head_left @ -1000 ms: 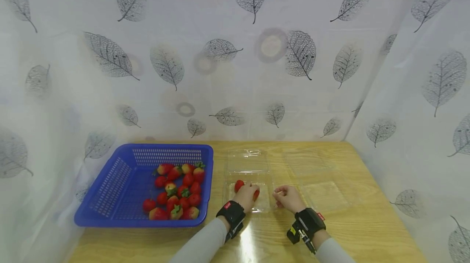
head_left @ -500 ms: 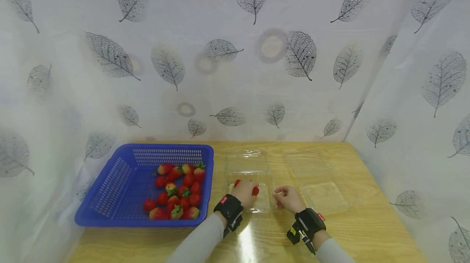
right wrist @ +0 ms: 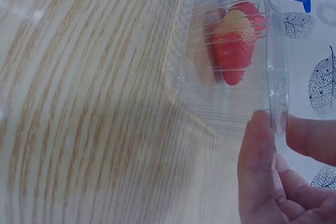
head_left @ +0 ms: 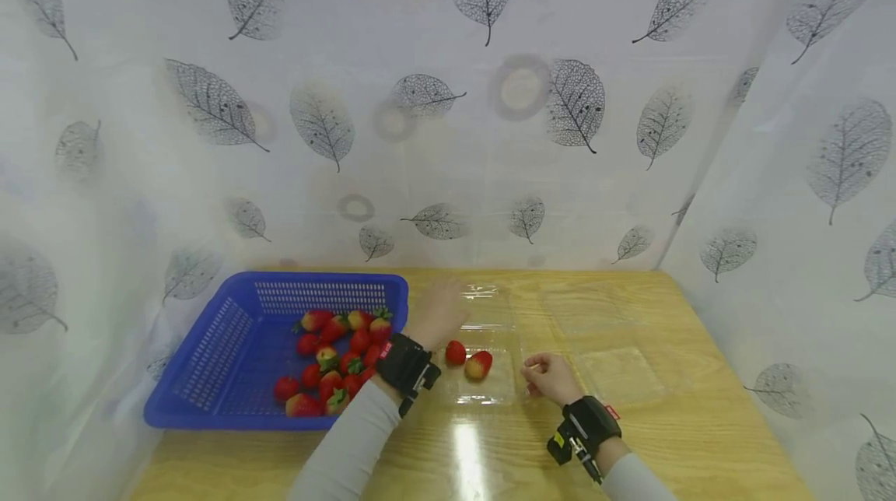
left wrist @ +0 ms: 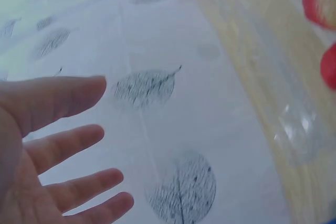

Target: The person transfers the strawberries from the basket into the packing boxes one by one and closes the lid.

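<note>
My left hand (head_left: 435,316) is raised between the blue basket and the clear plastic clamshell box (head_left: 502,388), blurred in the head view. In the left wrist view its fingers (left wrist: 79,182) are spread and hold nothing. Two strawberries lie in the box: a small red one (head_left: 455,353) and a larger one with a pale top (head_left: 479,365). At the box's right side, my right hand (head_left: 553,378) pinches the rim (right wrist: 278,77) between thumb and finger. The box's lid (head_left: 490,306) lies folded back, partly behind the left hand.
The blue basket (head_left: 238,422) on the left holds several strawberries (head_left: 330,384), some hidden by the left forearm. A second clear clamshell box (head_left: 623,373) lies open on the right of the wooden table (head_left: 707,439). Leaf-printed sheeting (head_left: 448,159) hangs behind and at both sides.
My left hand has let go of the larger strawberry inside the box and risen up and left toward the basket. The right hand has stayed at the box's rim.
</note>
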`<state>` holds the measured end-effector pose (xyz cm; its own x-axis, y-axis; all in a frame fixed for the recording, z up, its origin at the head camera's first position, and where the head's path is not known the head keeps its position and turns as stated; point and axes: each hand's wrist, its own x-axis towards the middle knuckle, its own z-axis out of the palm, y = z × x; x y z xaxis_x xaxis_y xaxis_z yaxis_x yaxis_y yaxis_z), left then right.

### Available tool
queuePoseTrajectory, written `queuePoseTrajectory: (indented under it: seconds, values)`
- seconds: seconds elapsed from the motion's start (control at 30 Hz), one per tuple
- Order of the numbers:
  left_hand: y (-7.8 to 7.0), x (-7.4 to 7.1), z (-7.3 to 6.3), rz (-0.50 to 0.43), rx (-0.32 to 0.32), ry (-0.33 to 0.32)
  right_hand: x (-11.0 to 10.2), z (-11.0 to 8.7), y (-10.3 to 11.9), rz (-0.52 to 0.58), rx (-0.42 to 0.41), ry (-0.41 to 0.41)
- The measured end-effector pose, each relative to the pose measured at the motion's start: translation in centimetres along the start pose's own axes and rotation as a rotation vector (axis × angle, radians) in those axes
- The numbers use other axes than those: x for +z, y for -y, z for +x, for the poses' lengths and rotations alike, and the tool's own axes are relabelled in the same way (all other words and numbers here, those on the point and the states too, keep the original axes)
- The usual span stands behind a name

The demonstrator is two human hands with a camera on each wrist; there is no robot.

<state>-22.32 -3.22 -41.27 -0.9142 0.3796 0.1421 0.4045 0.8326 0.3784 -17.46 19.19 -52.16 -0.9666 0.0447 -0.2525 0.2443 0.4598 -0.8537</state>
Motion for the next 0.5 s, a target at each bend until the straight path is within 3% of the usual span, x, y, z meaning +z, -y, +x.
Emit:
queuePoseTrajectory:
  seconds: [0.1, 0.23, 0.4, 0.5]
  values:
    - [1.7, -1.4, 0.2, 0.012, -0.094, -0.057, 0.0, 0.0, -0.1, 0.003, -0.001, -0.003]
    - [5.0, -2.4, 0.1, -0.04, -0.183, -0.257, -0.1, 0.0, -0.1, 0.025, 0.0, -0.004]
    - [9.4, -2.4, -0.6, -0.138, -0.376, -0.518, -0.1, -0.1, 0.0, 0.025, -0.01, 0.003]
    - [11.9, -2.0, -1.3, -0.15, -0.491, -0.595, -0.2, -0.2, 0.1, 0.037, -0.004, 0.004]
